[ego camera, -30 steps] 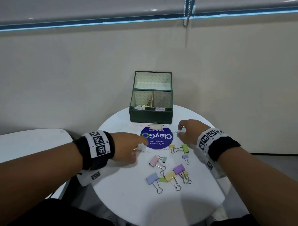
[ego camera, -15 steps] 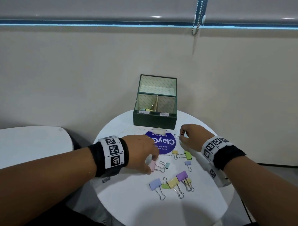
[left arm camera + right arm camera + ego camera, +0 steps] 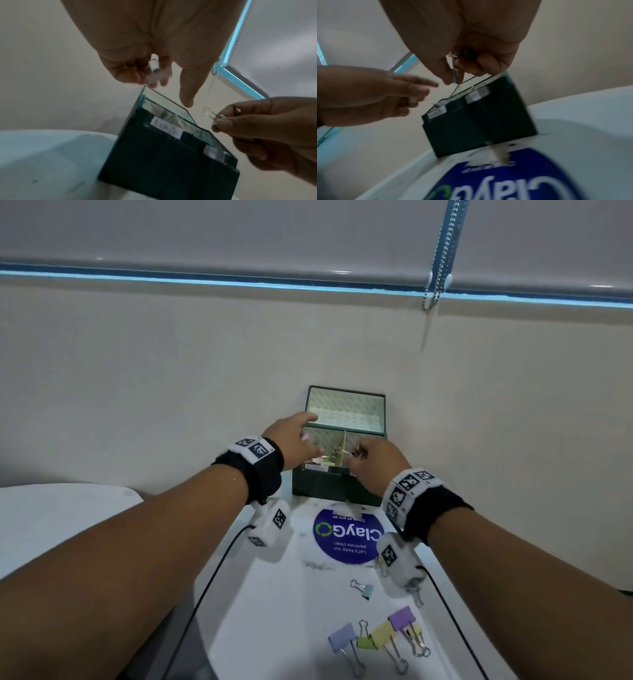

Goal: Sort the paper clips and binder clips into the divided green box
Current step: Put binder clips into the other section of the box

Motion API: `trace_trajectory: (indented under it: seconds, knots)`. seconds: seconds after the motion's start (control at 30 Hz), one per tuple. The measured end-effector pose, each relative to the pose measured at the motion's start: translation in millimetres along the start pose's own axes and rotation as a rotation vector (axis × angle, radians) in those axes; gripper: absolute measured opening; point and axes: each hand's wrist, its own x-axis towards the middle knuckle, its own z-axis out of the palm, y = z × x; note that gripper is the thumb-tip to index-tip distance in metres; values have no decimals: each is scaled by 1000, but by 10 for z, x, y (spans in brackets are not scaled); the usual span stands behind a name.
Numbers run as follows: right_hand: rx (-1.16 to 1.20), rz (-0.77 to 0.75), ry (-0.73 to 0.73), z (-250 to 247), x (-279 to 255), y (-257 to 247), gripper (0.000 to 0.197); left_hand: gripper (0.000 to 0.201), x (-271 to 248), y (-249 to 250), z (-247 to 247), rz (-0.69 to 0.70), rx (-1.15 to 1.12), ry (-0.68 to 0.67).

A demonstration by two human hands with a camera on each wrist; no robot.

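A round white tabletop (image 3: 274, 628) carries a blue round sticker (image 3: 346, 537) with the white word "ClayGo", seen upside down. A second white surface (image 3: 61, 518) lies to the left. Behind is a beige wall (image 3: 171, 364), and above it a grey roller blind (image 3: 239, 231) with a bead chain (image 3: 442, 254) hanging

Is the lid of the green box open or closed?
Open: the lid stands upright behind the green box, its compartments exposed.
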Motion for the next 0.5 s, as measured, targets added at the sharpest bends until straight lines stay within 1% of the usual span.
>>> trace_trajectory:
  seconds: [0.1, 0.2, 0.27, 0.33, 0.37, 0.4, 0.43, 0.5]
  knots:
    - [-22, 39, 12, 98, 117, -151, 16, 72, 46, 19, 20, 22, -103, -27]
    - [-16, 48, 14, 152, 167, -268, 19, 78, 10, 2, 8, 25, -98, -22]
    - [-22, -16, -28, 168, 162, -326, 29, 68, -56, -41, 16, 35, -87, 34]
    - [-70, -103, -65, 126, 117, -325, 41, 50, -191, -65, 30, 68, -62, 92]
    - [-102, -144, -52, 76, 76, -293, 46, 42, -301, -61, 35, 98, -29, 98]
    - [-122, -171, -35, 5, 19, -240, 48, 38, -432, -48, 45, 147, 33, 70]
    - [-131, -194, -23, -74, -57, -156, 46, 35, -588, -15, 60, 219, 123, -2]
    - [-182, -243, -48, -209, -224, 60, 30, 34, -911, 56, 135, 385, 321, -219]
